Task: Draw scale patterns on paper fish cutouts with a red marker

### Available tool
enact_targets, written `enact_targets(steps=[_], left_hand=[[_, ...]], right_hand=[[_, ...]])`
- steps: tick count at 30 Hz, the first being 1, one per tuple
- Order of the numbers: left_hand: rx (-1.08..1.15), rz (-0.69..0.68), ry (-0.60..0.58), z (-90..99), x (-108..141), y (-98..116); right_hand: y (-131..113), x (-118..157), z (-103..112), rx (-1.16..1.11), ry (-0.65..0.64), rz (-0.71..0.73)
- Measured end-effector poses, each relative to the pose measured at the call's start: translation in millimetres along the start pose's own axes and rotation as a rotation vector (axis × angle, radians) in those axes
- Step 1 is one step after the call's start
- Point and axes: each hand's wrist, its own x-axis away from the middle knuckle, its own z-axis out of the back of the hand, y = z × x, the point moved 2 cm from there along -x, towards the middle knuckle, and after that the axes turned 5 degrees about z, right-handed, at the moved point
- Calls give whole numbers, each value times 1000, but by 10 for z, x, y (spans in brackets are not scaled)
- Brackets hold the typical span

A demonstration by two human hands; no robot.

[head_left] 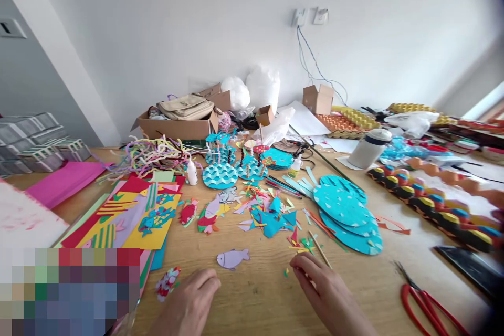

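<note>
My left hand [193,296] rests low on the table with its fingers curled in. Whatever they hold, if anything, is hidden. Just left of it lies a small pile of coloured paper scraps [168,283]. A purple paper fish [233,259] with a drawn eye lies flat between my hands, touched by neither. My right hand [321,286] is over the table to the right, its fingers loosely bent and partly apart, with nothing visible in them. By its fingertips are a thin wooden stick [319,250], green and red paper bits [305,244] and a tiny green scrap [286,272].
Red-handled scissors [423,299] lie at the right, near a dark phone-like slab [468,270]. Blue paper ovals [344,205] overlap beyond my right hand. Coloured paper sheets [129,205] are stacked left. Glue bottles [192,172], a white flask [370,148] and painted egg cartons [437,202] stand around.
</note>
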Motion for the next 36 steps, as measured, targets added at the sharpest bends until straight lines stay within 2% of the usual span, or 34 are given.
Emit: enact_targets(steps=[3,7,10,14,19,22,24,30,33,36], left_hand=[[-59,-50,81,-92,-16,-62],[-265,-102,209,-259,-10,-102],[-322,-132,184,-359,-9,-109],[-367,-188,167,-443,-25,-121],[-387,-167,186,-527,-33,-146],[-379,-161,208,-550,-27,-146],[-366,-174,234,-547,-32,-140],[-300,-223,306,-468,-78,-130],[-241,-242,312,-421,-101,-138],[-144,-261,321,-376,-116,-142]], right_hand=[[195,117,154,62,40,-135],[419,279,290,164,9,-359],[514,376,345,205,-26,-463],[550,339,423,205,-46,-465],[492,-122,528,289,-65,-344],[461,-530,496,364,-145,-238],[489,-795,426,413,-245,-189],[851,-1397,192,469,-309,-236],[1054,-1552,94,472,-324,-265],[1195,-1621,25,445,-280,-270]])
